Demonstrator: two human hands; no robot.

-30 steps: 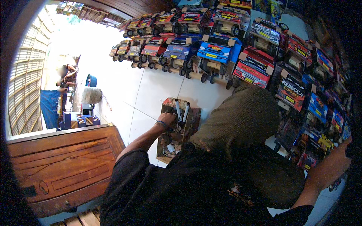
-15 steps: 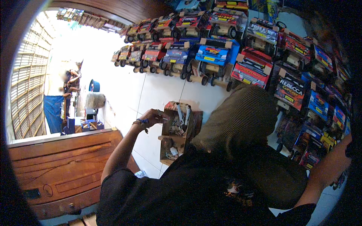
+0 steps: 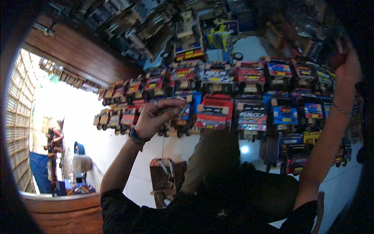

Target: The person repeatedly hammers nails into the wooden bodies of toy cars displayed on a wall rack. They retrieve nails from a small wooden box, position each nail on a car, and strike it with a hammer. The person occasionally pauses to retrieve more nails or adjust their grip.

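Observation:
My left hand [image 3: 159,113] is raised in front of the toy truck rows. Its thumb and fingers pinch a thin, pale piece [image 3: 181,112], too small to name. Up at the far right, my right hand [image 3: 347,60] reaches out over the trucks, dark and smeared, so its grip is unclear. Behind my left fingers sits a blue toy truck [image 3: 193,103]. To its right stands a red toy truck [image 3: 213,111]. Below my left hand, a wooden box [image 3: 156,171] with white tubes and small bits lies on the white floor beside my leg.
Two long rows of painted wooden toy trucks [image 3: 251,113] cross the floor, with several more at the right. A brown wooden door [image 3: 89,46] rises at the upper left. Outside, a person [image 3: 54,138] sits near a blue tub [image 3: 79,148] and a bamboo fence [image 3: 19,117].
My view has tilted up toward the trucks. My left hand has left the wooden box and come up with the pale piece. My right arm has lifted toward the far right.

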